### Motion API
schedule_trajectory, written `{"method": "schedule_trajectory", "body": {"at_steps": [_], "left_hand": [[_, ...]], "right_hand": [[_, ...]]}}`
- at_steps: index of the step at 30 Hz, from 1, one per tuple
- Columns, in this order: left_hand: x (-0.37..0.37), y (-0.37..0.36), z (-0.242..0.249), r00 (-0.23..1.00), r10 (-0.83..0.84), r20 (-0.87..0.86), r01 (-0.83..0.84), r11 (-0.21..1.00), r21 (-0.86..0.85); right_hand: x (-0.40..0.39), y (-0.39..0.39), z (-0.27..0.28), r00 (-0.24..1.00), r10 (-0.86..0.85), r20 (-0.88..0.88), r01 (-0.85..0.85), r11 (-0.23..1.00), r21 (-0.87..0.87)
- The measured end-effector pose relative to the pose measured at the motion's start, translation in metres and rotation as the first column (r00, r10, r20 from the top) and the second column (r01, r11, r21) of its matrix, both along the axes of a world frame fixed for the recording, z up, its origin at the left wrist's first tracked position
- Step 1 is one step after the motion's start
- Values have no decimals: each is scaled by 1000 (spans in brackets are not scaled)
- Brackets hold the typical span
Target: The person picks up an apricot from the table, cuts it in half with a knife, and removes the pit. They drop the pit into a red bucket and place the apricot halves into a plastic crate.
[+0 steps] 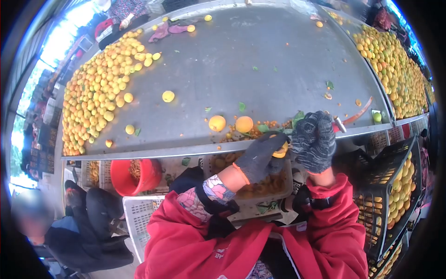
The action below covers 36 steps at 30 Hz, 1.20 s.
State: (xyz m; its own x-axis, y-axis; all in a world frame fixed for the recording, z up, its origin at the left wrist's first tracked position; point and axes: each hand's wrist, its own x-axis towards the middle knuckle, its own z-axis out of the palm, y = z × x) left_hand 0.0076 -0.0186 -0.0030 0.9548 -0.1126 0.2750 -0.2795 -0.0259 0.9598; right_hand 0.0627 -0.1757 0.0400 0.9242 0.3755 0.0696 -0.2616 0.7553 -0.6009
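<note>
My left hand (261, 157), in a dark glove, is closed around a yellow apricot (280, 151) just off the table's front edge. The fruit looks partly cut open. Close beside it, my right hand (315, 142) in a grey-black knit glove is curled into a fist. What its fingers grip is hidden. Two whole apricots (244, 124) lie on the table just beyond my left hand, among small brown bits and green leaves (263, 128). Under my hands stands a tub (289, 186) with apricot pieces in it.
The grey metal table (209, 79) bears apricot heaps at left (100, 93) and right (390, 65). A red bucket (134, 176) and white crate (139, 218) are lower left; a black crate (371, 204) of apricots is right. A person (83, 232) sits at left.
</note>
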Motion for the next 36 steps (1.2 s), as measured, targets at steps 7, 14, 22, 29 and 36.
{"method": "schedule_trajectory", "body": {"at_steps": [7, 14, 22, 29, 36], "left_hand": [[-8, 21, 17, 948, 106, 301, -245, 847, 472], [-7, 23, 9, 997, 65, 45, -79, 891, 446], [-23, 1, -9, 979, 22, -200, 96, 823, 560], [-21, 0, -38, 998, 6, -64, 43, 674, 737], [-19, 5, -32, 993, 3, -118, 87, 662, 744]], "right_hand": [[-7, -4, -21, 694, 312, 649, 405, 576, -710], [-11, 2, -25, 605, 384, 698, 545, 439, -714], [25, -4, -42, 766, -83, 638, 606, 426, -672], [38, 2, -51, 809, 12, 588, 550, 342, -762], [39, -4, -56, 838, -13, 545, 513, 360, -779]]}}
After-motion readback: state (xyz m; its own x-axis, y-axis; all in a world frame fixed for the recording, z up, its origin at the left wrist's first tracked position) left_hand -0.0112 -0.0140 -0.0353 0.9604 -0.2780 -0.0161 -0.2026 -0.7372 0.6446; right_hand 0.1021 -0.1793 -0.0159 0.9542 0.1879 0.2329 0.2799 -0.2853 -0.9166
